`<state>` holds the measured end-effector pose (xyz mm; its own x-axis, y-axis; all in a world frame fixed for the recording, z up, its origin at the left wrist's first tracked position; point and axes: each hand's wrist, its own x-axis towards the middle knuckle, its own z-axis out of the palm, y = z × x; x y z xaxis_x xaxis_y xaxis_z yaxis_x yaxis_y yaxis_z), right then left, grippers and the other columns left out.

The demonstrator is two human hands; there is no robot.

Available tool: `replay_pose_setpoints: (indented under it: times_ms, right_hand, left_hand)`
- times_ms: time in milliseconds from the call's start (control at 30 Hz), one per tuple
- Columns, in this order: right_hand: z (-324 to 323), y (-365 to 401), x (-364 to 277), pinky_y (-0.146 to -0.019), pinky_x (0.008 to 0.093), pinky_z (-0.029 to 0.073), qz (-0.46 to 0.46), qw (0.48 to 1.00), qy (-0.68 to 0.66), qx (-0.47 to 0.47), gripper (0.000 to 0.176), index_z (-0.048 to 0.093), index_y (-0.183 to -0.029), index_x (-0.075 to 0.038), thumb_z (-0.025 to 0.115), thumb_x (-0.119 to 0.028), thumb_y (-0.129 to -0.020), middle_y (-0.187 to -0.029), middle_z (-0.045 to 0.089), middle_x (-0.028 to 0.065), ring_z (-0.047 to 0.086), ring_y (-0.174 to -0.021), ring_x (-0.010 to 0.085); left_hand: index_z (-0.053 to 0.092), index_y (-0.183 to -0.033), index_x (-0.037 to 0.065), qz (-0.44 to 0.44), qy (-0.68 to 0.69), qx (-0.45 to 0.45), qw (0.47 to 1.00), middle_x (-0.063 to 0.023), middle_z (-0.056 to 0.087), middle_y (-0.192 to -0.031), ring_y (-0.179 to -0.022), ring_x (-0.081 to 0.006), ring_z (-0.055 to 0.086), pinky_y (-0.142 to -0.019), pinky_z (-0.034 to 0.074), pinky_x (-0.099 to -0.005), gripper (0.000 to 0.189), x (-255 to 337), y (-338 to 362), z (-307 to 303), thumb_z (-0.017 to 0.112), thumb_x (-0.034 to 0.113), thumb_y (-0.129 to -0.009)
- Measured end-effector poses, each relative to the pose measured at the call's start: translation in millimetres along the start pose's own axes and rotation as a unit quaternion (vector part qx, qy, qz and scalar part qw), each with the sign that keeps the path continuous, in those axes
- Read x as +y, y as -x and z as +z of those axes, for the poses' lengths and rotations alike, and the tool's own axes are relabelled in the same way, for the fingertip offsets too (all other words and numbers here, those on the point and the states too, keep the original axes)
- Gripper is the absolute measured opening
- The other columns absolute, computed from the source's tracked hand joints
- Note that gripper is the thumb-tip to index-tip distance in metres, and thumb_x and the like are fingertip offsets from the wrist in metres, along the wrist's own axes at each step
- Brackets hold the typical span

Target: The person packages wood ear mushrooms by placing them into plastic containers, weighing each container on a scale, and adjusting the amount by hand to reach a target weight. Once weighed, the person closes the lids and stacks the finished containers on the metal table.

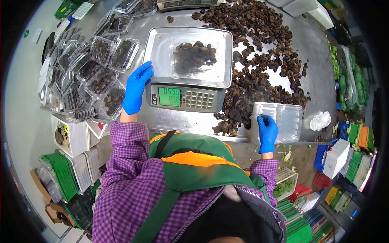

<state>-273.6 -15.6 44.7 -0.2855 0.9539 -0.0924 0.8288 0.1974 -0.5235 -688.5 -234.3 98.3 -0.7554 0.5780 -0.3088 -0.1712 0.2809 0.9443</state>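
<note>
On the steel plate of a digital scale (156, 56) sits a clear plastic box (193, 59) holding dark brown mushrooms. My left hand (137, 87), in a blue glove, is beside the scale's left edge, fingers extended upward and nothing in it. The green display (169, 96) is lit below the plate. At the right, my gloved right hand (267, 133) rests at a stack of empty clear containers (288, 121), its fingers bent over the left part; whether it grips one cannot be made out.
Loose dark mushrooms (259, 83) cover the steel table right of the scale. Filled clear boxes (101, 50) are piled at the left. A crumpled white plastic bag (320, 121) lies near the right front edge. Crates (65, 178) stand on the floor.
</note>
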Motion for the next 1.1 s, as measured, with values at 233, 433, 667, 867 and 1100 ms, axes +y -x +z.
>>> replay_pose_setpoints:
  times_ms: [233, 433, 667, 867, 1100]
  right_hand:
    - [8.8, -0.3, 4.2, -0.070, 0.0341, 0.052, -0.015, 0.999, -0.042, -0.019, 0.027, 0.069, -0.096, 0.001, 0.071, -0.024, -0.084, -0.088, 0.071, 0.0164, 0.069, -0.078, 0.0244]
    - [-2.5, -10.3, 29.1, -0.066, 0.0285, 0.049, -0.011, 0.992, -0.119, -0.034, 0.020, 0.069, -0.095, 0.002, 0.069, -0.015, -0.084, -0.077, 0.069, 0.0082, 0.061, -0.066, 0.0127]
    - [-93.1, 1.6, -29.0, -0.070, 0.0230, 0.045, -0.018, 0.962, -0.255, 0.096, 0.011, 0.068, -0.096, 0.001, 0.062, -0.003, -0.088, -0.090, 0.066, 0.0020, 0.053, -0.077, 0.0064]
    - [-64.4, 2.1, -117.2, -0.074, 0.0263, 0.047, -0.239, 0.939, -0.207, 0.135, 0.017, 0.069, -0.102, -0.002, 0.064, 0.001, -0.086, -0.092, 0.067, 0.0055, 0.060, -0.082, 0.0133]
    - [11.4, -33.4, -208.5, -0.069, 0.0329, 0.051, -0.418, 0.895, -0.152, 0.024, 0.032, 0.069, -0.108, -0.013, 0.074, -0.008, -0.077, -0.091, 0.065, 0.0110, 0.063, -0.079, 0.0255]
  left_hand:
    - [0.052, -0.135, 0.007, 0.023, -0.002, -0.030, 0.999, -0.0065, 0.058, -0.129, -0.113, -0.0159, 0.057, -0.097, 0.041, -0.0312, 0.046, 10.6, -0.6, 21.7, 0.059, 0.023, -0.092]
    - [0.050, -0.136, 0.007, 0.040, 0.007, -0.053, 0.998, -0.0095, 0.055, -0.133, -0.118, -0.0197, 0.054, -0.100, 0.039, -0.0348, 0.050, 5.6, -20.7, 39.5, 0.061, 0.025, -0.091]
    - [0.037, -0.140, -0.004, 0.114, -0.172, 0.011, 0.978, -0.0199, 0.050, -0.135, -0.119, -0.0243, 0.053, -0.096, 0.045, -0.0329, 0.089, -19.4, -96.2, 67.4, 0.079, 0.040, -0.075]
    - [0.065, -0.103, 0.000, 0.014, 0.079, -0.108, 0.991, -0.0023, 0.067, -0.089, -0.082, -0.0109, 0.061, -0.077, 0.050, -0.0259, 0.037, 6.9, -87.8, 78.7, 0.081, 0.020, -0.076]
    - [0.064, -0.102, 0.002, 0.055, 0.238, -0.039, 0.969, -0.0038, 0.065, -0.088, -0.079, -0.0125, 0.058, -0.073, 0.046, -0.0261, 0.025, 17.9, -100.0, 24.3, 0.071, 0.017, -0.083]
